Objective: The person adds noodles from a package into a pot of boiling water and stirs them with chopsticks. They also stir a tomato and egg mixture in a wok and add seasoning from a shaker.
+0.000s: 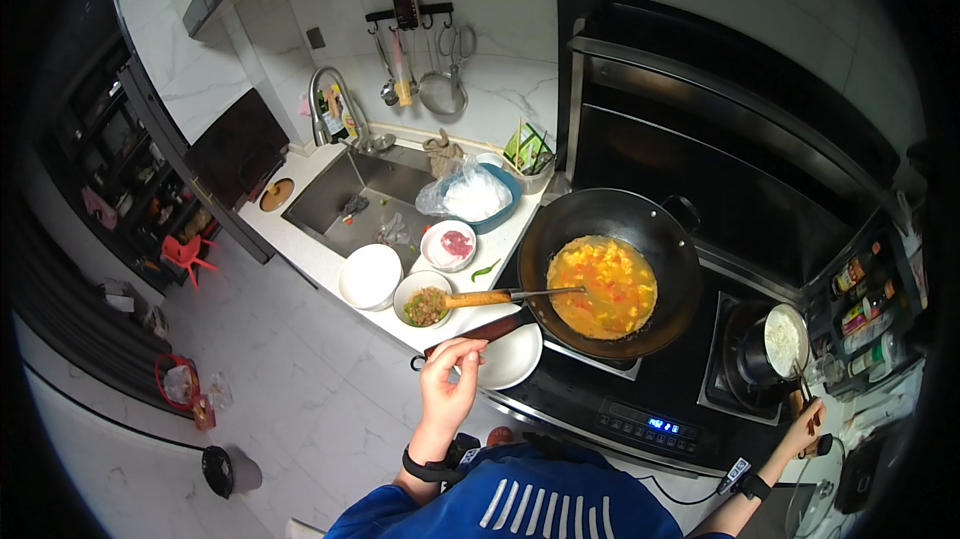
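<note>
My left hand (450, 381) is raised near the wok's wooden handle (480, 333) and a white plate (514, 359), fingers curled together; whether it touches the handle is unclear. At the far right, my right hand (808, 426) grips chopsticks (804, 385), their tips at the white food (782, 340) in a small pot (752, 351). The black wok (679, 276) holds a soupy mix of egg and tomato (602, 288). A wooden-handled utensil (480, 299) rests across the wok's rim, its metal end in the soup and its handle over a bowl of chopped food (426, 306).
Left of the stove are a white bowl (371, 276), a bowl with raw meat (448, 245), a green pepper (486, 270) and a teal basin (506, 216) with a plastic bag. Water runs into the sink (322, 228). Condiment bottles (862, 314) stand at the right.
</note>
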The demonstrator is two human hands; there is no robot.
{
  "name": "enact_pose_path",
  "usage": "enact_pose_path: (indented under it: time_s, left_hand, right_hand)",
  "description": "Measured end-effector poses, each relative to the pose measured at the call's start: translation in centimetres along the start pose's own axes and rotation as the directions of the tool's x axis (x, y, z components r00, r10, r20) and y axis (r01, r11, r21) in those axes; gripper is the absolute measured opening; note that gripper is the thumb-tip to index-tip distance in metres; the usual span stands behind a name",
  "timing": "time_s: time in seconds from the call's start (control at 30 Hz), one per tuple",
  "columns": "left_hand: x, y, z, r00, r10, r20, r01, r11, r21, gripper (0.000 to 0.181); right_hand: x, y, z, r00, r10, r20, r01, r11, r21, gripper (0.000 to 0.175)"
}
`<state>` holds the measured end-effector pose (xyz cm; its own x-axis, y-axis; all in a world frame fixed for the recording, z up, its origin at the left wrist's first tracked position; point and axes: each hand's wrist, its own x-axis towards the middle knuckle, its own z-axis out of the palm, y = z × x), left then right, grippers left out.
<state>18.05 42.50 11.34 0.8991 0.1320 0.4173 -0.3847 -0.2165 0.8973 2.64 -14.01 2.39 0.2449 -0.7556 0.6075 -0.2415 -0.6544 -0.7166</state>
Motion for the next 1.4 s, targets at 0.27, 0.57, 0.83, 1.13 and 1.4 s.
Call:
enact_pose_path:
  time_s: [0.27,0.57,0.83,1.13,1.4]
  left_hand:
    - [0.0,0.2,-0.1,1.000,0.007,0.003,-0.007,1.000,0.003,0.010]
    - [-0.1,-0.4,0.0,0.999,0.009,-0.032,-0.010,1.000,-0.027,0.013]
    - [-0.7,-1.2,-0.3,0.997,-0.026,-0.070,0.025,1.000,-0.020,0.013]
    - [-0.8,-1.7,-0.4,0.997,0.004,-0.076,-0.006,1.000,-0.020,0.016]
    - [-0.5,-1.2,-0.4,0.997,-0.027,-0.074,0.023,0.998,-0.064,0.018]
  right_hand:
    - [-0.2,-0.8,-0.1,1.000,-0.018,0.005,0.018,1.000,0.022,0.036]
    - [0.1,0.8,1.3,0.995,0.048,0.092,-0.052,0.998,0.046,0.035]
    - [-0.9,-1.0,1.7,0.992,0.035,0.119,-0.050,0.990,0.128,0.034]
    - [-2.5,-3.8,1.3,0.998,0.003,-0.058,0.008,0.984,0.176,0.028]
    - [-2.8,-4.8,0.9,0.998,-0.057,0.028,0.055,0.997,0.059,0.028]
